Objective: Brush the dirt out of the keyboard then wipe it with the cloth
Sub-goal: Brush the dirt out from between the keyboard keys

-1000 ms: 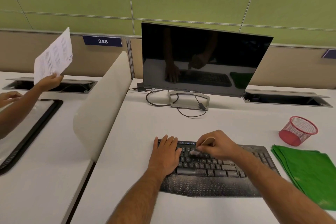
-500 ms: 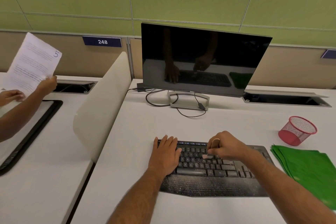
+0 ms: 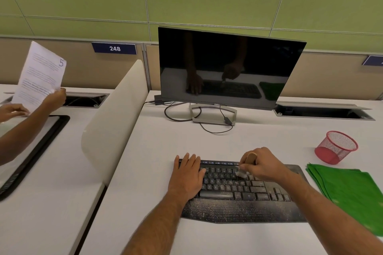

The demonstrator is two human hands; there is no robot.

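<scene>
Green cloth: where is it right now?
Head view, right side: the green cloth lies flat on the desk, right of the keyboard, near the red mesh cup, untouched.

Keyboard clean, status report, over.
Left hand flat on keyboard. Right hand grips brush, bristles on keys. Dirt remains. Cloth untouched. Nothing blocking.

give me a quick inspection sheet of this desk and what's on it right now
surface: white desk, bare in front of the keyboard
job's things: black keyboard speckled with pale dirt; brush bristles on the upper key rows; green cloth lies flat right of the keyboard, untouched
clutter: red mesh cup
hands: left hand rests flat on the keyboard's left end; right hand grips the brush
cables: black cables looped at the monitor stand
surroundings: dark monitor; white divider; a neighbour's hands hold a paper sheet
</scene>
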